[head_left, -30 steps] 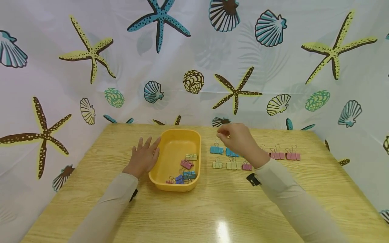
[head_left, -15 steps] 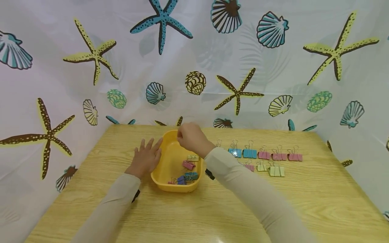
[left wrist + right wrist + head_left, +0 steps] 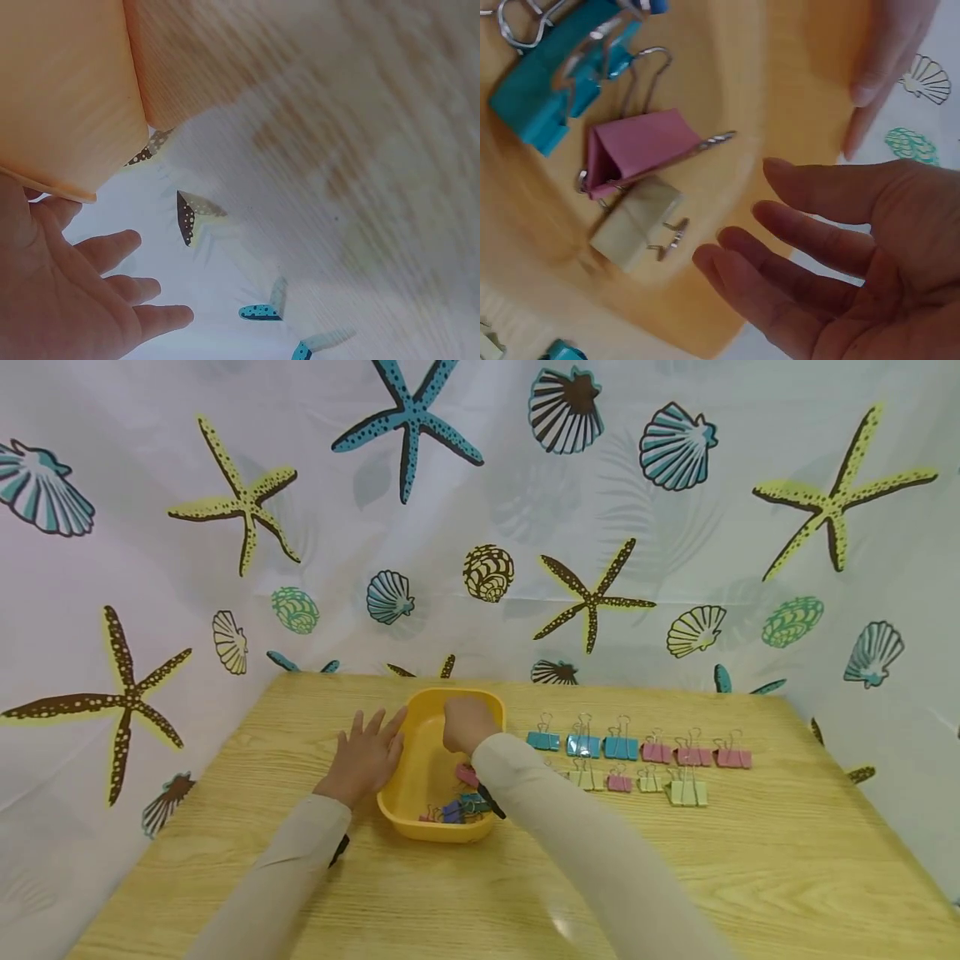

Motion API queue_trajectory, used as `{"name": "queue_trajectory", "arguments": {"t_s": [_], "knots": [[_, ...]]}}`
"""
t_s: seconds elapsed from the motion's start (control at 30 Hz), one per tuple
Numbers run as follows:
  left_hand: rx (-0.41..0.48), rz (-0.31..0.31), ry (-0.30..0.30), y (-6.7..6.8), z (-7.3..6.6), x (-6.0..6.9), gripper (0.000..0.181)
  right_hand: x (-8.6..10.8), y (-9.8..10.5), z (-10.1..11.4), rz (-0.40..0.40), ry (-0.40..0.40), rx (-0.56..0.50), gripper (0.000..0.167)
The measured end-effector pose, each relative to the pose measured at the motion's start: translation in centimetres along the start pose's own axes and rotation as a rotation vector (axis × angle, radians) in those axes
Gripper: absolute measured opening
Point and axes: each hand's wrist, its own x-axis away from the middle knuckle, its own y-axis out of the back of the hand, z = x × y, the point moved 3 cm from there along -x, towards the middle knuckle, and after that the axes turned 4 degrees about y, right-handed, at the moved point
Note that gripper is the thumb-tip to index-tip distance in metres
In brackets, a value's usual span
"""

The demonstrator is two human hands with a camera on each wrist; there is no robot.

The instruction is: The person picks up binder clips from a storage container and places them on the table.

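A yellow tray (image 3: 438, 832) holds several binder clips. My left hand (image 3: 363, 758) touches the tray's left rim with spread fingers; in the left wrist view that hand (image 3: 82, 285) lies against the tray wall (image 3: 67, 90). Inside the tray, my right hand (image 3: 468, 723) hovers over the clips. The right wrist view shows the right hand (image 3: 832, 255) with parted fingers holding nothing, beside a pale yellow clip (image 3: 636, 223), a pink clip (image 3: 643, 142) and a teal clip (image 3: 555, 75). A blue clip (image 3: 452, 812) lies near the tray's front.
Right of the tray, binder clips stand in two rows: blue ones (image 3: 621, 748) and pink ones (image 3: 733, 758) at the back, pale yellow ones (image 3: 687, 792) and a small pink one (image 3: 618, 783) in front. A patterned cloth (image 3: 450, 635) hangs behind the table (image 3: 420, 902).
My right hand has moved left from above the clip rows, then down into the tray. Pale yellow clips in the front row have come into sight from behind the arm. The left hand stays at the rim.
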Motion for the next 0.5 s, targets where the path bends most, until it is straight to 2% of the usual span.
{"name": "queue_trajectory", "arguments": {"t_s": [0.23,0.4,0.5], "knots": [[0.002,0.001,-0.002,-0.2,0.1,0.0,0.051,-0.4,-1.2,-0.3,0.003,-0.043,0.008,0.019],[0.008,-0.009,-0.009,0.0,0.0,0.2,0.051,-0.2,-1.1,-1.0,0.049,-0.083,-0.013,0.026],[0.013,-0.012,-0.013,0.1,0.0,0.2,0.051,-0.2,-1.0,-1.4,0.07,-0.096,0.023,0.027]]}}
